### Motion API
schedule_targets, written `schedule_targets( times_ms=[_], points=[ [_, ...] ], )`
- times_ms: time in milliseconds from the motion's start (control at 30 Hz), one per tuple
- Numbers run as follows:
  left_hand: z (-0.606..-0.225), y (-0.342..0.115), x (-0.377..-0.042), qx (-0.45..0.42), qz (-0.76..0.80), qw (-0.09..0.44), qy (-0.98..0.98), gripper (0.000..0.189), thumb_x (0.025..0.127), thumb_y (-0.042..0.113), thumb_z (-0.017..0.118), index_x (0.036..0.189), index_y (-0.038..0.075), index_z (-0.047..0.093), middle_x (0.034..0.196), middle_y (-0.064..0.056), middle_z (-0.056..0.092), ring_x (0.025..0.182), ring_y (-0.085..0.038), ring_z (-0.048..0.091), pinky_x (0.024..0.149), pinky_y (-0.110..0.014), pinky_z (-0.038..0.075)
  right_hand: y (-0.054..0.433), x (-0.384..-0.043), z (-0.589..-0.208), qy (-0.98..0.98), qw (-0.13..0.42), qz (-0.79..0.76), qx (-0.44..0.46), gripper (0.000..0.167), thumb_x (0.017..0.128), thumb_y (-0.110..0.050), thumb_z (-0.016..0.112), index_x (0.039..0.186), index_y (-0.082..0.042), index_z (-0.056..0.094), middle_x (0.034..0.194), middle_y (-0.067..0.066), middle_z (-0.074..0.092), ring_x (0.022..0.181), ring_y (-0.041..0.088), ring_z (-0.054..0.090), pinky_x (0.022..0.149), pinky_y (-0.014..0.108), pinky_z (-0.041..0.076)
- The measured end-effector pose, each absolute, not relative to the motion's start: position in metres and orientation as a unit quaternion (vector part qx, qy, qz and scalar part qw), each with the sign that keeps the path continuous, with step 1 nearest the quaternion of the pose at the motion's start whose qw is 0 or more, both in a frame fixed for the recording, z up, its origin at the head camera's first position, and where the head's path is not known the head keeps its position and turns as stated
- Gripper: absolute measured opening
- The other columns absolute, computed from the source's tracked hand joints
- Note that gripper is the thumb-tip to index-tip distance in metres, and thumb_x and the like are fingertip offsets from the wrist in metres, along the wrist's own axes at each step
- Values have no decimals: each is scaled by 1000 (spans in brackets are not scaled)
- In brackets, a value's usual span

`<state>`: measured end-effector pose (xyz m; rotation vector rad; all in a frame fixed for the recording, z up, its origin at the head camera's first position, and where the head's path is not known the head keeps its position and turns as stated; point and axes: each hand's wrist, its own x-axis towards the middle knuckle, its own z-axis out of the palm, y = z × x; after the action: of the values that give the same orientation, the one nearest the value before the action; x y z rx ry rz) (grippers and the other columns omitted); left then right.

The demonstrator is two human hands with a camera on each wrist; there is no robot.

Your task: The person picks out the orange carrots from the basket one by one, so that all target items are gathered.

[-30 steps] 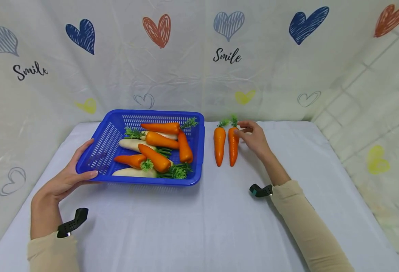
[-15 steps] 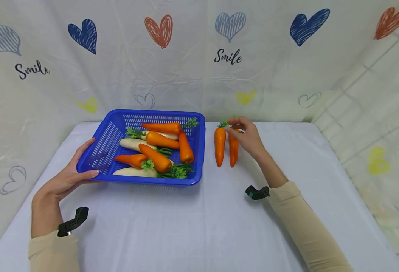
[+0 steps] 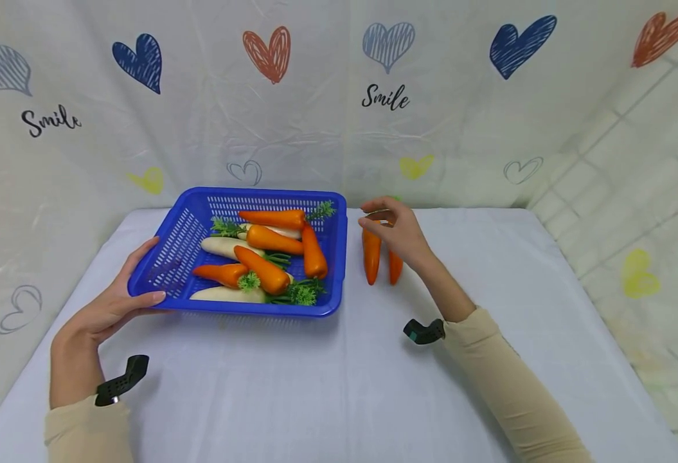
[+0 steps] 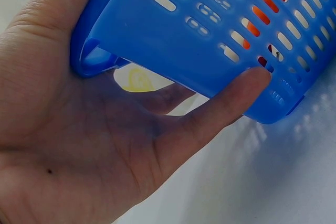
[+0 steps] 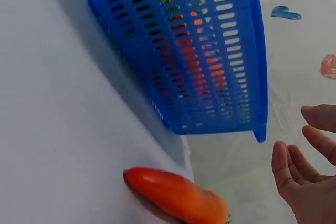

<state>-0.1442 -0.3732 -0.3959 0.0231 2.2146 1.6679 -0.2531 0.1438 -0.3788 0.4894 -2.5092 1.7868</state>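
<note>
My left hand grips the left end of a blue plastic basket, thumb at the front rim. In the left wrist view, fingers of this left hand lie against the slotted wall. Several carrots and white radishes lie inside. Right of the basket, two carrots lie side by side on the cloth: a nearer-to-basket carrot and another carrot. My right hand hovers over their leafy ends and partly hides them. In the right wrist view its fingers are apart, holding nothing.
A white cloth covers the table. Behind it hangs a pale curtain printed with hearts and "Smile". Each wrist wears a small black camera, such as the right camera.
My right hand has moved left, from beside the right carrot to above the left one, toward the basket. Both carrots stay in place. The left hand and basket have not visibly moved.
</note>
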Motion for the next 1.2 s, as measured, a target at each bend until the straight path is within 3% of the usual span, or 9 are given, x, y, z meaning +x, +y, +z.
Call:
schedule_targets(
  times_ms=[167,500,800,967,1200],
  points=[
    [-395,-373,-144,7,589,184,787,96,103,18,60,156,66,-4,168,-23,-5,142,-57,27,90,-33,63,134,-247,-373,-801,-3,575,170,35,99,-25,72,128,-7,65,133,13,64,125,27,66,100,27,57],
    [-395,-372,-144,10,593,186,784,96,103,18,60,156,66,-4,168,-23,-5,142,-57,27,90,-32,62,118,-240,-370,-767,-13,603,220,32,97,-10,72,126,2,64,131,20,63,119,31,67,94,22,58],
    [-396,-372,-143,10,596,184,782,96,103,17,60,156,66,-4,168,-23,-6,142,-58,26,89,-30,62,105,-233,-367,-748,-26,614,253,31,97,-3,71,126,1,62,130,17,63,121,36,67,95,25,60],
    [-395,-372,-143,9,595,184,782,96,103,18,60,156,66,-4,168,-24,-7,143,-59,26,88,-30,62,99,-231,-365,-737,-51,619,268,35,96,-1,72,128,3,60,135,24,59,123,38,66,99,28,59],
    [-396,-372,-143,3,589,183,787,96,102,19,61,156,66,-4,169,-24,-8,143,-60,25,89,-34,63,90,-229,-366,-742,-64,599,293,37,96,-6,74,130,1,60,137,24,60,123,37,66,101,34,59]
  ],
)
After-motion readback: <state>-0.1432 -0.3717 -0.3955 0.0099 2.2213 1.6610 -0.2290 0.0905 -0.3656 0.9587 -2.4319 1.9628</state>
